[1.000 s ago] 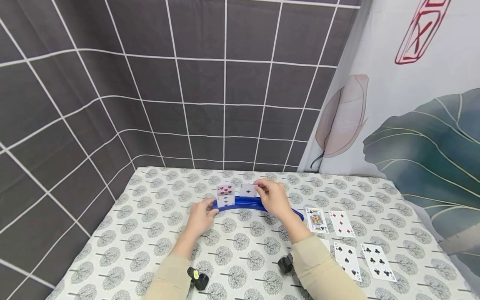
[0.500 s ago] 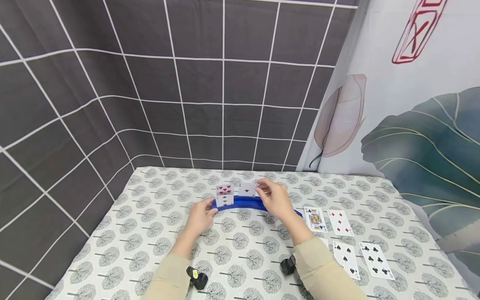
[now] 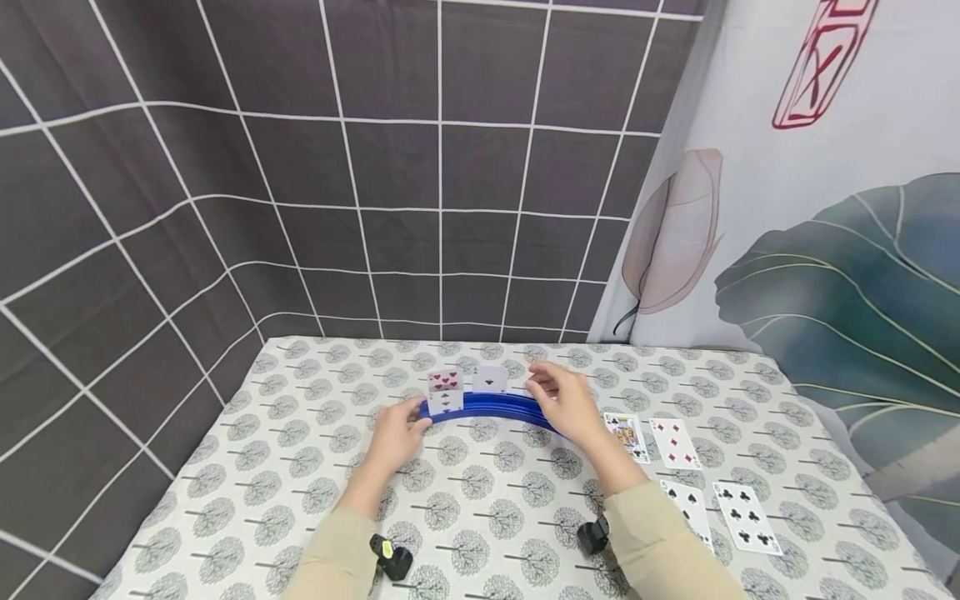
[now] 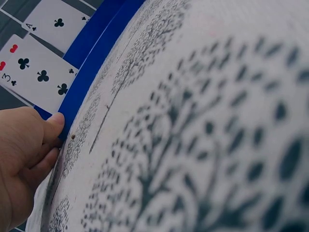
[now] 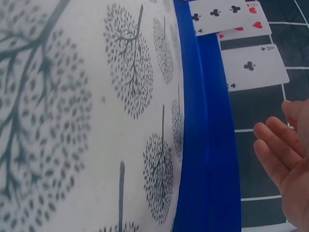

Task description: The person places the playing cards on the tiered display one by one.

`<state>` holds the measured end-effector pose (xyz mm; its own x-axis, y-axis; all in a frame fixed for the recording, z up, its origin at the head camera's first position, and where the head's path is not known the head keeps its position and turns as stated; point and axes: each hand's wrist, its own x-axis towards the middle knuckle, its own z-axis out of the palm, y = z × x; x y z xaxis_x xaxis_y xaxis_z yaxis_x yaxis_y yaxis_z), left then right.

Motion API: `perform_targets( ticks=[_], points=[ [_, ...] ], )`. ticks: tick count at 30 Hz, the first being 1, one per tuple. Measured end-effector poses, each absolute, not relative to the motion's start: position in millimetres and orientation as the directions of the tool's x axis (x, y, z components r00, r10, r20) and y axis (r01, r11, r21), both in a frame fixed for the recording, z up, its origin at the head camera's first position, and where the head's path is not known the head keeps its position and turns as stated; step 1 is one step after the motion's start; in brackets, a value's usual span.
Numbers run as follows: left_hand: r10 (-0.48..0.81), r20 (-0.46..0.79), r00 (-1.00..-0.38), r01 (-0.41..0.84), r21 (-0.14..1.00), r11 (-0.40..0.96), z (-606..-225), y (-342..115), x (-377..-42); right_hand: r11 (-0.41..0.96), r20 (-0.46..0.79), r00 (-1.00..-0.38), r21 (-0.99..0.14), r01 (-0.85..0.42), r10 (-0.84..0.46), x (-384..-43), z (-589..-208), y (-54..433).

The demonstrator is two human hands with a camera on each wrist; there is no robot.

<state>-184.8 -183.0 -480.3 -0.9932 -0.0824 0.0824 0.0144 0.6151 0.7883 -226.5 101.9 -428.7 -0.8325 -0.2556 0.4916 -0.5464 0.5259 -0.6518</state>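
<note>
My left hand [image 3: 397, 433] grips the left end of a curved blue card holder [image 3: 495, 406], its thumb on the front edge in the left wrist view. At that end the three of clubs [image 4: 41, 72] stands in front of a hearts card [image 3: 443, 377], covering its lower part. Further right, the ace of clubs [image 3: 490, 379] stands upright in the rear of the holder. My right hand [image 3: 566, 404] hovers by the holder's right part, fingers loosely bent and holding nothing. In the right wrist view, a gap separates its fingertips [image 5: 260, 147] from the ace.
Face up on the tree-print tablecloth [image 3: 247, 508] at the right lie a king [image 3: 628, 439], a diamonds card [image 3: 675, 443], a spades card [image 3: 688, 508] and the six of clubs [image 3: 747, 517]. My right sleeve partly covers the spades card. A dark grid-patterned curtain [image 3: 480, 242] hangs behind the table.
My right hand has let go of the ace of clubs and moved away to the right. The ace stays standing in the holder. My left hand keeps its grip on the holder's left end.
</note>
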Motion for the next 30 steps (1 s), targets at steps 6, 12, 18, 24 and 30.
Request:
perform_targets(
  ticks=[6, 12, 18, 24, 30],
  points=[
    [-0.083, 0.084, -0.993, 0.015, 0.790, 0.613, -481, -183, -185, 0.539, 0.500, -0.829, -0.638, -0.549, -0.252, -223, -429, 109],
    [-0.078, 0.091, -0.993, 0.024, 0.789, 0.614, -481, -184, -185, 0.542, 0.489, -0.835, -0.644, -0.540, -0.251, -223, -430, 117],
    [-0.082, 0.087, -0.993, 0.018, 0.786, 0.618, -482, -184, -185, 0.544, 0.500, -0.827, -0.633, -0.551, -0.257, -221, -431, 124],
    [-0.077, 0.096, -0.992, 0.029, 0.788, 0.615, -482, -184, -184, 0.548, 0.483, -0.840, -0.646, -0.532, -0.247, -219, -434, 133],
    [-0.069, 0.108, -0.992, 0.043, 0.790, 0.612, -482, -184, -185, 0.555, 0.477, -0.845, -0.646, -0.524, -0.243, -220, -438, 140]
  ],
)
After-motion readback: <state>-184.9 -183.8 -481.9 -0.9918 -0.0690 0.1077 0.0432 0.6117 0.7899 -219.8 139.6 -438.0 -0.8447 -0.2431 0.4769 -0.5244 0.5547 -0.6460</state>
